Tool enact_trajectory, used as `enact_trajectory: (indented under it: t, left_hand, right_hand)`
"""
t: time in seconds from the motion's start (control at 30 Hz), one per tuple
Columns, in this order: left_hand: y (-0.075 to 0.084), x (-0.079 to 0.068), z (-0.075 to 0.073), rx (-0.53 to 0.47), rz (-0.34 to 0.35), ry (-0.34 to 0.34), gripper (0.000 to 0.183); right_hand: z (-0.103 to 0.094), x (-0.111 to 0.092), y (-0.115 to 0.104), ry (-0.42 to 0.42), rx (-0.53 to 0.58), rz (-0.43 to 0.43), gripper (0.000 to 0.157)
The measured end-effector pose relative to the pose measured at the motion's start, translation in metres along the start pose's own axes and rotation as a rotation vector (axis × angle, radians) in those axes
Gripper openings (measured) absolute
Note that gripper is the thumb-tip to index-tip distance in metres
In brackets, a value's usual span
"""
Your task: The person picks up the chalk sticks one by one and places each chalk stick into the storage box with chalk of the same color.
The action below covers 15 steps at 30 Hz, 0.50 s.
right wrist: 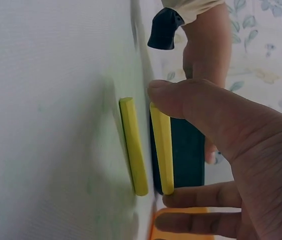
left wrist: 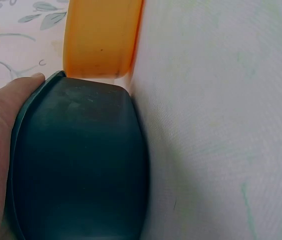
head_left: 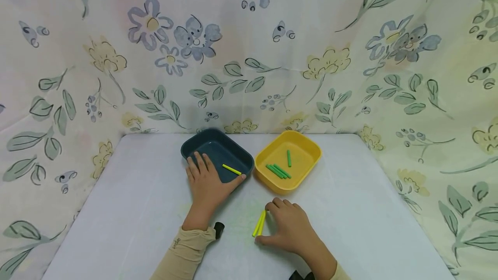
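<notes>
Between the thumb and a fingertip, my right hand point(head_left: 289, 228) pinches a slim yellow stick point(right wrist: 162, 155) by its two ends. Close beside it, a second yellow stick point(right wrist: 134, 150) lies on the white cloth. My left hand point(head_left: 208, 187) rests spread across the near corner of a dark blue tray point(head_left: 233, 154), its fingers over the left side. In the left wrist view the thumb point(left wrist: 23, 90) lies along the tray's rim. One yellow stick point(head_left: 232, 169) sits inside this tray, near the thumb.
A yellow tray point(head_left: 307, 150) stands just right of the blue one, with several green sticks point(head_left: 278, 171) in it. Floral fabric point(head_left: 249, 51) hangs behind and at both sides of the white-covered table point(head_left: 128, 193). Faint green smudges mark the cloth.
</notes>
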State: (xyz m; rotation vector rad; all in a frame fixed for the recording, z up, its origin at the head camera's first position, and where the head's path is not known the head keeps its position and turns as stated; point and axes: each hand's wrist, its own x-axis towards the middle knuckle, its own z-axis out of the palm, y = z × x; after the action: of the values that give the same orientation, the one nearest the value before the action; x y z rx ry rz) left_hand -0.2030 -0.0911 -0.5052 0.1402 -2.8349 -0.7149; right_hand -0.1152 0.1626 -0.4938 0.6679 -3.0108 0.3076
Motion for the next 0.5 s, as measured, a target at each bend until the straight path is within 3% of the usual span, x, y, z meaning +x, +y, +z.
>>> enact_trajectory:
  t: [0.5]
  left_hand:
    - [0.002,-0.001,-0.003,0.008,-0.007,-0.02,0.151]
  right_hand:
    - [-0.011,0.007,0.003,0.054,0.02,-0.022,0.077]
